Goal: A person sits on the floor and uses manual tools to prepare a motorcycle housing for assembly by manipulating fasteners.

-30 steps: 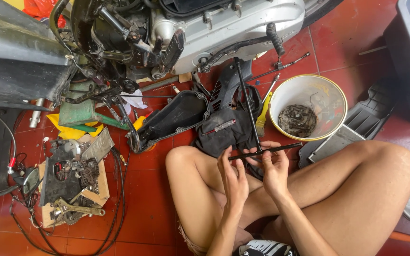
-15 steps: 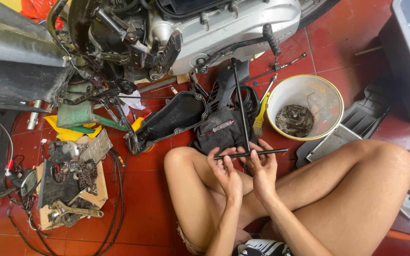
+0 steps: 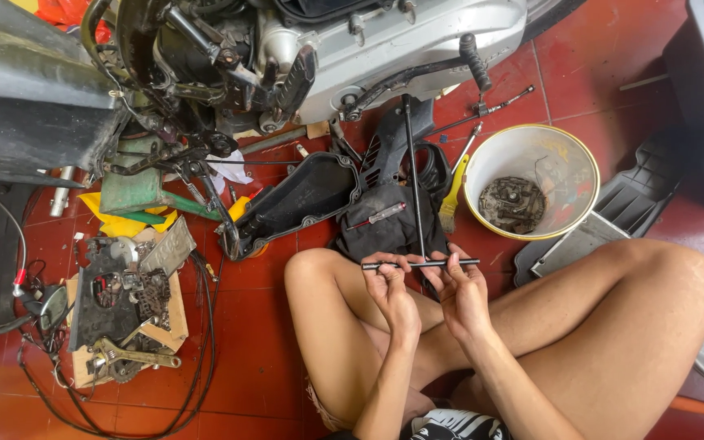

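Rod [image 3: 420,263], thin, dark and metal, is held level between the two hands just above the crossed legs of the seated person. The left hand [image 3: 390,295] is pinched on its left end with thumb and fingertips, and the right hand [image 3: 462,295] is pinched on it right of the middle, so that a short length stands out past the right hand. The step in hand is judged to be a close handling or checking of the rod, perhaps a turning between the fingers; whether anything is threaded on it cannot be told. For the next move a steady two-handed grip would be called for, with the rod kept level. Just beyond the hands lies a black plastic cover [image 3: 385,220]; beyond the right hand stands a pale bucket [image 3: 568,155] holding a dirty metal part. Farther beyond the hands the scooter engine [image 3: 385,41] is seen on the red tiled floor [image 3: 254,342].
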